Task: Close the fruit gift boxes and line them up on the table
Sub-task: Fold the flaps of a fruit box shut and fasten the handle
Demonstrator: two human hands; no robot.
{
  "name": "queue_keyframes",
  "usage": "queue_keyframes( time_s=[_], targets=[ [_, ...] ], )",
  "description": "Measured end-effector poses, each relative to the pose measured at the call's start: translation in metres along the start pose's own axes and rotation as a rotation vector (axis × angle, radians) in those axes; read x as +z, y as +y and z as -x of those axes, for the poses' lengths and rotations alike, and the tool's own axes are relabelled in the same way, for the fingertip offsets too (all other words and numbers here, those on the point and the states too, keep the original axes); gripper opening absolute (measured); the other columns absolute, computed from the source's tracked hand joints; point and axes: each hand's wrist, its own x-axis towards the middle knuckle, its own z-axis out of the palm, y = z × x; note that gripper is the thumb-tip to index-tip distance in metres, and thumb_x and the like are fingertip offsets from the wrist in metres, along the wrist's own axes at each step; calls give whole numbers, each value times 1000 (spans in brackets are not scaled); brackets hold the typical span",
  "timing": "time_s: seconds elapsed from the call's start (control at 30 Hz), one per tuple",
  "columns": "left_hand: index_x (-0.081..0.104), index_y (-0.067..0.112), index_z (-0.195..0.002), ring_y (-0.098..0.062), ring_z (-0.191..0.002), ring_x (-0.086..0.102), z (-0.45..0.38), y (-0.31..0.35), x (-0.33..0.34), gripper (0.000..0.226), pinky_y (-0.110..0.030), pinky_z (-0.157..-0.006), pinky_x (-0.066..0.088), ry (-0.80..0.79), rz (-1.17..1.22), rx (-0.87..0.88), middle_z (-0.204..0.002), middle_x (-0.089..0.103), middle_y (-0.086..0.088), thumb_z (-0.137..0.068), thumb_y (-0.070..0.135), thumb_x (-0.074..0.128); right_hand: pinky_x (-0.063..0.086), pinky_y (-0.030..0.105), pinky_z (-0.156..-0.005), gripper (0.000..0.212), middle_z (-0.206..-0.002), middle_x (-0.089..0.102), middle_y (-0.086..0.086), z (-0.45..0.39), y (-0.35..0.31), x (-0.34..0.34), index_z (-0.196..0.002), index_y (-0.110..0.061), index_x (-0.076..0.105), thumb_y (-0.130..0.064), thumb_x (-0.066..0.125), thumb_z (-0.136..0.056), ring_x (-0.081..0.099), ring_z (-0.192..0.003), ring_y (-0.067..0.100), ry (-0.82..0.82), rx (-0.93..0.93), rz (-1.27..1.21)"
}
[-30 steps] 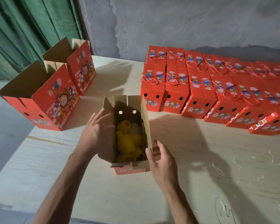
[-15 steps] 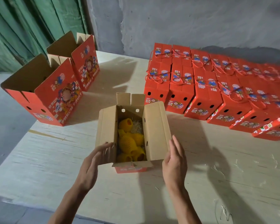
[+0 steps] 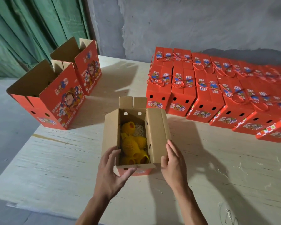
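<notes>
Open fruit gift box (image 3: 156, 135) — flaps up, yellow-netted fruit (image 3: 133, 148) inside. Left hand (image 3: 113, 169) grips its near-left corner; right hand (image 3: 172, 161) pinches its right flap — closed boxes (image 3: 206, 98) lie beyond.

Pale wooden table (image 3: 55, 159): open box (image 3: 156, 137) at centre frame, two open boxes (image 3: 61, 101) upper left, closed red boxes (image 3: 217, 95) ranked in rows upper right.

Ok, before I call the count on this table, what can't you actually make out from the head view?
- Closed boxes: the rows run off the right edge and blur there, so no count.
- Two open boxes at left: their raised flaps hide the insides.
- Open box in front: the yellow foam sleeves cover the fruit.
- Left hand covers the near left corner; right hand holds the right flap.
</notes>
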Motion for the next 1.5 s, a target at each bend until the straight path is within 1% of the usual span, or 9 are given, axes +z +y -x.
queue_keyframes(
  time_s=[0.23,0.4,0.57,0.7,0.93,1.03,1.13,1.3,1.5],
  targets=[
    [37,15,-147,-28,-122,48,-27,24,25,91,-47,-102,45,155,-288,-100,-137,51,-8,-86,81,50,-6,40,-128,73,-169,12,7,16,-14,16,-158,-5,34,-45,21,-97,4,-158,18,-52,-77,144],
    [21,19,-160,-33,-147,30,-56,23,28,93,-54,-116,32,-39,-430,-117,-164,26,-10,-92,82,30,19,55,-125,72,-163,32,19,22,-42,35,-152,-5,46,-56,39,-102,24,-155,34,117,-40,191],
    [-5,19,-163,-31,-156,13,-101,18,25,105,-56,-120,21,-77,-412,-108,-171,2,-11,-89,84,32,24,56,-121,59,-164,34,7,38,-71,64,-146,-14,57,-39,17,-111,31,-152,31,135,-246,137],
    [-17,11,-160,-28,-158,1,-156,15,25,120,-55,-123,22,-45,-412,-91,-171,-11,-11,-86,85,41,15,51,-124,74,-170,20,9,54,-81,88,-161,-18,30,-61,42,-102,18,-157,30,52,-182,188],
    [20,14,-162,-35,-153,22,-239,28,24,86,-51,-123,21,-42,-439,161,-166,23,-15,-93,35,68,20,55,-121,87,-171,17,1,41,-63,95,-159,-36,33,-70,62,-84,19,-157,28,35,-274,265],
    [52,17,-145,-38,-121,50,-251,30,22,56,-50,-108,35,2,-456,221,-129,55,-16,-91,20,68,13,50,-125,74,-170,19,-7,36,-64,92,-154,-40,42,-77,50,-90,18,-157,20,55,-254,154],
    [74,16,-118,-33,-97,54,-253,27,17,23,-42,-83,46,-32,-419,325,-102,60,-10,-97,23,67,13,48,-126,62,-168,25,-11,32,-64,90,-140,-43,57,-79,48,-90,20,-156,16,73,-251,90],
    [78,12,-112,-32,-96,56,-237,19,7,19,-44,-80,51,-128,-420,423,-99,63,-10,-98,18,68,16,50,-124,44,-163,35,-17,22,-46,87,-119,-41,71,-72,53,-93,28,-153,15,130,-305,26],
    [67,9,-95,-28,-91,60,-223,33,-3,15,-35,-78,47,-59,-402,152,-98,64,-8,-95,24,64,32,56,-116,23,-152,53,-10,-33,17,36,-112,-32,78,-42,65,-96,41,-146,17,158,-478,-4]
  ],
)
